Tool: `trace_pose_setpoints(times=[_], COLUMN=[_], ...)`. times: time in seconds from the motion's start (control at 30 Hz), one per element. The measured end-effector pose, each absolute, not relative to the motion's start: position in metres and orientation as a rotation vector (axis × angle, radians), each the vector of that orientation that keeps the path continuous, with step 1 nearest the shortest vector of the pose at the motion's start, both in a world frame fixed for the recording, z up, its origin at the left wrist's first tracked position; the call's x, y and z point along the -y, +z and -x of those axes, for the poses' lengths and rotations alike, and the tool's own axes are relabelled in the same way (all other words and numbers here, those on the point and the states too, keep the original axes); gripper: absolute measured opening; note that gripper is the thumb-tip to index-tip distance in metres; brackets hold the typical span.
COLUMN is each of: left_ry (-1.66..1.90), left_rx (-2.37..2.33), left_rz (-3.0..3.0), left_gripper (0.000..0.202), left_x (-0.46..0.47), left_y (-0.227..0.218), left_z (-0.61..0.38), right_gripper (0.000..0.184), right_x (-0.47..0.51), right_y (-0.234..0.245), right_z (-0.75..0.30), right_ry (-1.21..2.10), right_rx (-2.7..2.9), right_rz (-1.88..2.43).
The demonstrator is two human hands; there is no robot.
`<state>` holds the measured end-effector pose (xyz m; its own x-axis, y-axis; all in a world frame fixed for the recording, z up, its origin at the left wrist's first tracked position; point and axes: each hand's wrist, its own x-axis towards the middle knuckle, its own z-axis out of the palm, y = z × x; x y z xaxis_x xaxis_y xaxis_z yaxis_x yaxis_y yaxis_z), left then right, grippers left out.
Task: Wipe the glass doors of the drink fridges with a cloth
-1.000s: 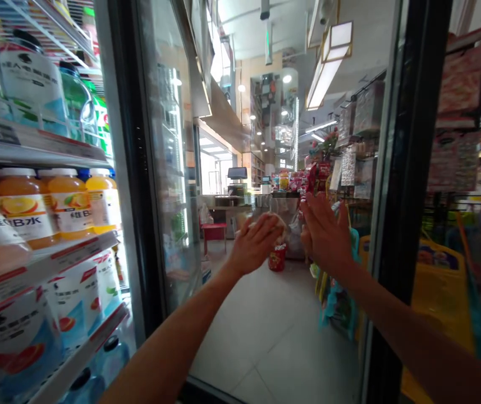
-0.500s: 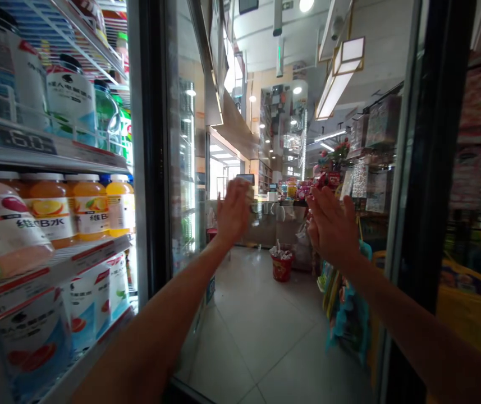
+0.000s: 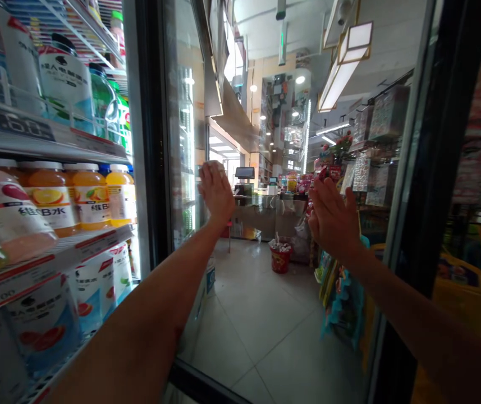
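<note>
My left hand is raised against the inside of the open fridge's glass door, with a small pale cloth showing under its fingertips. The fingers lie over the cloth and press it to the pane. My right hand is spread flat on the same glass further right, fingers stretched upward, holding nothing. Both forearms reach forward from the bottom of the view.
Fridge shelves on the left carry orange drink bottles and white-labelled bottles. Through the glass I see a tiled shop aisle, a red bucket, a checkout counter and hanging goods on the right.
My left hand with the cloth has slid up and to the left across the glass. My right hand stayed flat in nearly the same place.
</note>
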<state>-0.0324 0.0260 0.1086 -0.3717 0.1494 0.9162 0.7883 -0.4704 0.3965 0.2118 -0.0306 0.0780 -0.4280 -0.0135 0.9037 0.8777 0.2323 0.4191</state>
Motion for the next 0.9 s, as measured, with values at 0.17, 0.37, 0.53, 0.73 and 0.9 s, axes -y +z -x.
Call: trace_pose_setpoints(times=[0.17, 0.37, 0.53, 0.73, 0.9], left_ry=[-1.261, -1.836, -1.375, -2.017, -1.630], left_rx=[0.762, 1.095, 0.764, 1.312, 0.971], left_rz=[1.817, 1.395, 1.773, 1.286, 1.638], left_gripper=[0.045, 0.051, 0.044, 0.050, 0.048], left_x=[-0.016, -0.030, -0.019, -0.030, -0.022], left_y=[0.100, 0.108, 0.092, 0.095, 0.095], left_z=[0.009, 0.026, 0.007, 0.038, 0.017], right_gripper=[0.058, 0.058, 0.058, 0.058, 0.059], right_x=[0.031, 0.034, 0.034, 0.033, 0.030], right_y=[0.079, 0.079, 0.079, 0.078, 0.077], right_z=[-0.213, -0.209, -0.209, -0.209, -0.211], right_ry=[-1.340, -1.329, -1.294, -1.342, -1.324], right_rx=[1.647, 1.644, 1.655, 1.621, 1.639], right_rz=[0.809, 0.857, 0.865, 0.835, 0.801])
